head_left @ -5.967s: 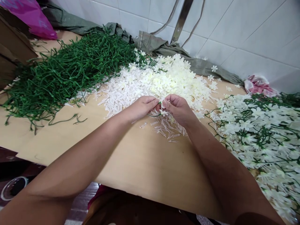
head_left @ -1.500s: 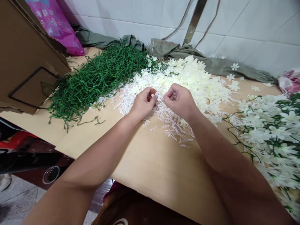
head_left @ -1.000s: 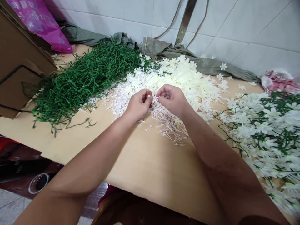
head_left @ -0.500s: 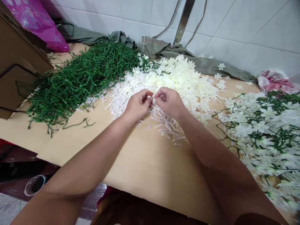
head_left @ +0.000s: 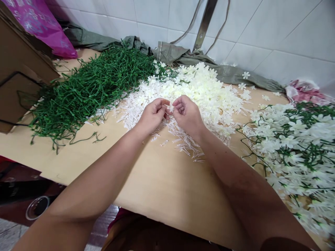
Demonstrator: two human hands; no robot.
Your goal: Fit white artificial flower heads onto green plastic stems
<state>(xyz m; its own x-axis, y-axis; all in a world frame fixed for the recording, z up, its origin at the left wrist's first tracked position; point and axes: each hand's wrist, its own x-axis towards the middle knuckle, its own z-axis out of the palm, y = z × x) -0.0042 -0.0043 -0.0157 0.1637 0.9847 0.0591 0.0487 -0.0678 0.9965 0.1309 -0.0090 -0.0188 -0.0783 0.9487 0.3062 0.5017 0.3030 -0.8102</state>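
My left hand [head_left: 154, 113] is closed in a pinch over the heap; what sits in its fingertips is too small to make out. Facing it, my right hand [head_left: 188, 115] has its thumb and fingertips curled at a small white artificial flower [head_left: 171, 107], which shows in the narrow gap between the hands. Beneath and behind them spreads a pile of loose white flower heads [head_left: 206, 87], their centres pale yellow. Thin white stamen pieces [head_left: 190, 141] lie in front of and below the hands, several scattered toward me.
Green plastic stems [head_left: 96, 83] are heaped at the left, beside a cardboard box [head_left: 21, 69] and a pink bag [head_left: 49, 31]. White flowers on green stems [head_left: 298, 153] are piled at the right. Grey-green cloth [head_left: 230, 74] runs along the tiled wall.
The fingers of both hands have loosened and shifted slightly. A white flower now shows between the fingertips, where a thin white strand was stretched between them before.
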